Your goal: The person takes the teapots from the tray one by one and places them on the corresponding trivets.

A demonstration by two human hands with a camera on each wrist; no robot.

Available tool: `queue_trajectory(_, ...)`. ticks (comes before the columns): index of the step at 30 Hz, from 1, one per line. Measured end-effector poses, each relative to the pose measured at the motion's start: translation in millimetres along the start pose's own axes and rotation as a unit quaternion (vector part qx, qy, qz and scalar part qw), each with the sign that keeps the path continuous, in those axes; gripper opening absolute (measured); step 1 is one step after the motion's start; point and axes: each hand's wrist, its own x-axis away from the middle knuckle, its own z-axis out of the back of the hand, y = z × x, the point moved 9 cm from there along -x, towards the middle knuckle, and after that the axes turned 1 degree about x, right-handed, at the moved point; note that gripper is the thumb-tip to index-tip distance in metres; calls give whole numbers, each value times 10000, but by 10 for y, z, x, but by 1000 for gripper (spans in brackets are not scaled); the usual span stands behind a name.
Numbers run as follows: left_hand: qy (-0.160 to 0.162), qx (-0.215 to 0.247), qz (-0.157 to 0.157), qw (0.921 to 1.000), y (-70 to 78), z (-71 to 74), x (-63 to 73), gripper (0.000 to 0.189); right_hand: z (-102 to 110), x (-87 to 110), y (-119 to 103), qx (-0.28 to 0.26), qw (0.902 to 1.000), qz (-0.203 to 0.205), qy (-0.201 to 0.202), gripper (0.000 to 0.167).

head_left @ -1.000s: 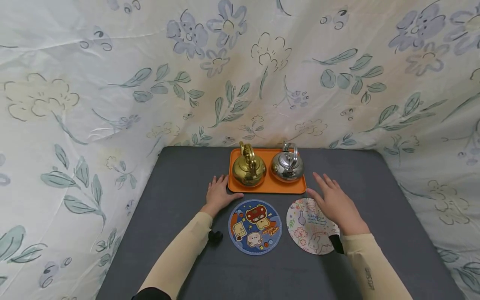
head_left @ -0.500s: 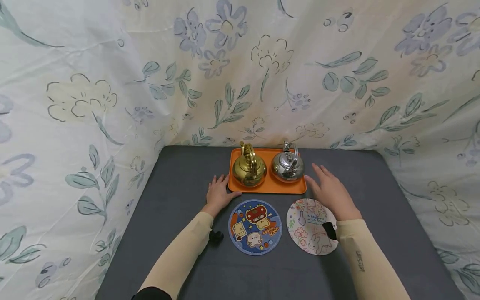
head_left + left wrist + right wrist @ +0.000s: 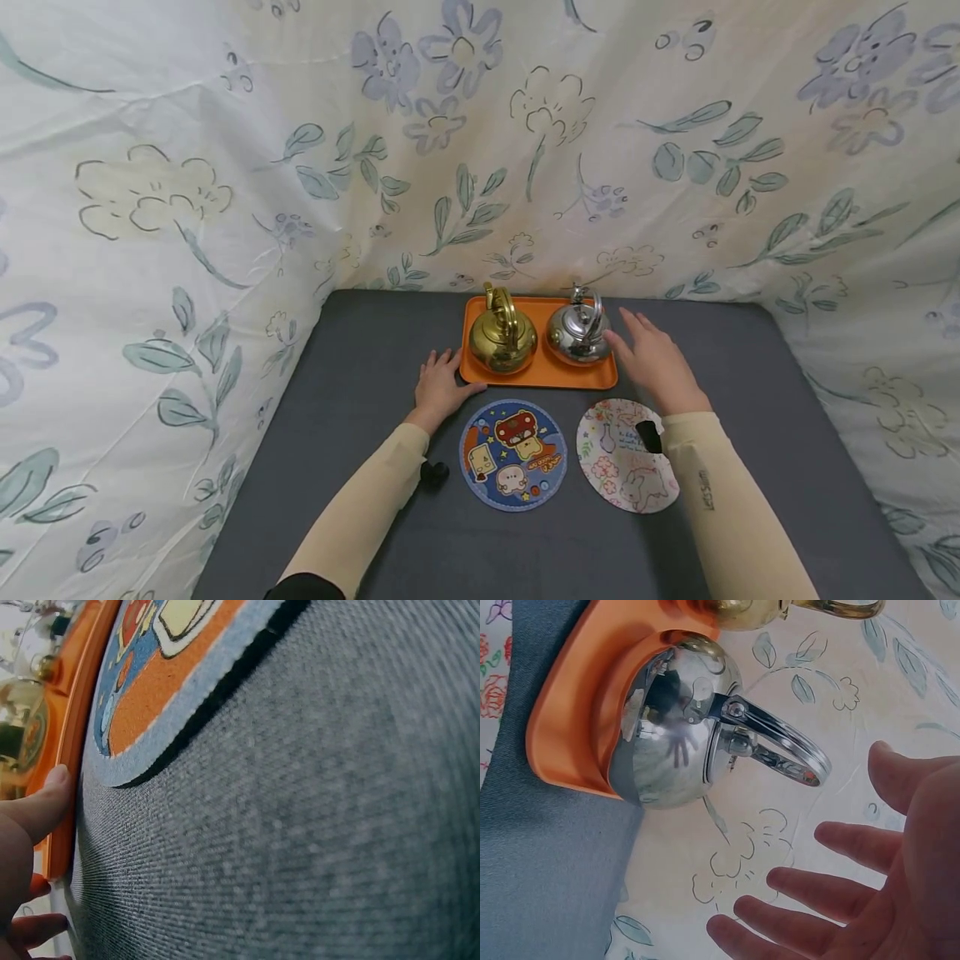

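Observation:
A gold kettle and a silver kettle stand side by side on an orange tray. My left hand lies at the tray's front left corner. In the left wrist view its thumb touches the orange tray wall. My right hand is beside the silver kettle, fingers spread, with nothing in it. From the right wrist, the silver kettle's raised handle shows in front of the spread fingers, with a gap between.
A blue round mat with cartoon figures lies in front of the tray. To its right is a pale floral round mat, partly under the right wrist. A flowered cloth hangs behind the dark grey table.
My right hand has moved forward and left, from over the floral mat to beside the silver kettle. The left hand has stayed at the tray corner.

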Motion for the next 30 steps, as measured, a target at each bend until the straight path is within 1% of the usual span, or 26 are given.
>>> queue_trajectory(4, -9, -27, 0, 10000, -4, -1, 0, 95, 27, -60, -25, -39, 10000, -25, 32, 81)
queue_trajectory(10, -9, 3, -19, 10000, 2, 15, 32, 94, 38, -153, -109, -149, 9998, -5, 136, 77)
queue_trajectory(15, -11, 127, 67, 9999, -30, 19, 83, 95, 18, -225, -189, -237, 9996, 91, 159, 77)
queue_trajectory(19, -17, 100, 101, 9999, -45, 20, 90, 95, 40, -284, -238, -280, 9991, 128, 304, 77)
queue_trajectory(24, -32, 132, 121, 9998, -52, 12, 81, 96, 53, -373, -255, -330, 9986, 33, 406, 76)
queue_trajectory(30, -60, 176, 138, 9997, -63, -17, 74, 96, 36, -461, -233, -486, 9972, -96, 560, 68)
